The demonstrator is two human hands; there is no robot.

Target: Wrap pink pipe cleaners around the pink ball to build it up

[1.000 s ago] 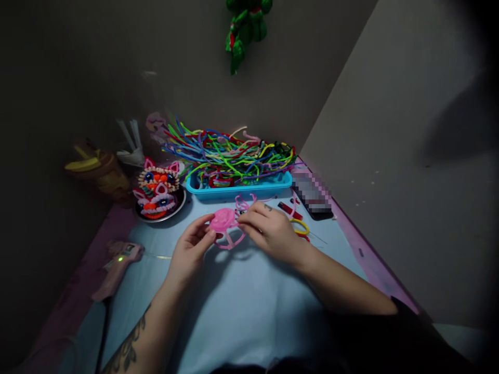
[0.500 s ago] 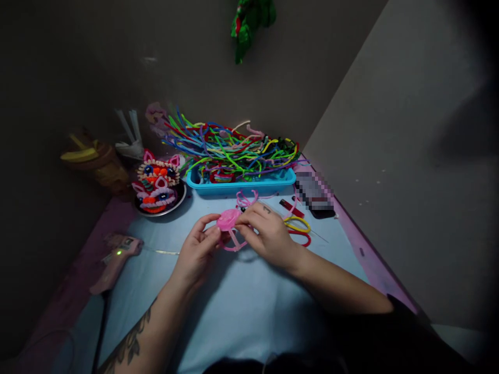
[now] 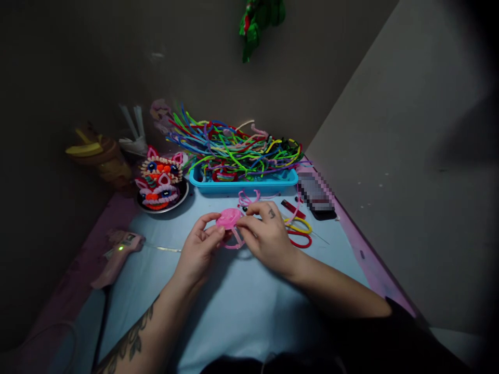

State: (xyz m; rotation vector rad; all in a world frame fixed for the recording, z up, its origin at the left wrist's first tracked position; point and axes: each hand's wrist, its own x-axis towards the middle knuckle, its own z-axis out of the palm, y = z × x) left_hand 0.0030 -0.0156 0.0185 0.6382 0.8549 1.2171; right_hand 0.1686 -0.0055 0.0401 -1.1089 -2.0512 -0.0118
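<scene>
A pink pipe-cleaner piece [image 3: 229,218], with a round coiled top and an open loop frame under it, is held up over the blue table cover. My left hand [image 3: 200,246] pinches its left edge between thumb and fingers. At its right edge my right hand [image 3: 265,231] is closed, thumb against forefinger; whether it grips the pink piece or a thin strand is hidden. Just beyond lie loose pink pipe cleaners [image 3: 249,197]. Scissors with yellow and red handles [image 3: 299,240] lie partly behind my right hand.
At the back stands a blue tray [image 3: 244,181] heaped with coloured pipe cleaners [image 3: 234,148]. Left of it, a metal bowl [image 3: 166,209] holds pipe-cleaner animal faces [image 3: 159,195]. A pink glue gun [image 3: 120,254] with a lit green light lies left. A phone [image 3: 317,195] lies right.
The whole view has shifted slightly. My right fingers have lifted and spread a little at the pink piece's right edge; my left hand keeps its pinch.
</scene>
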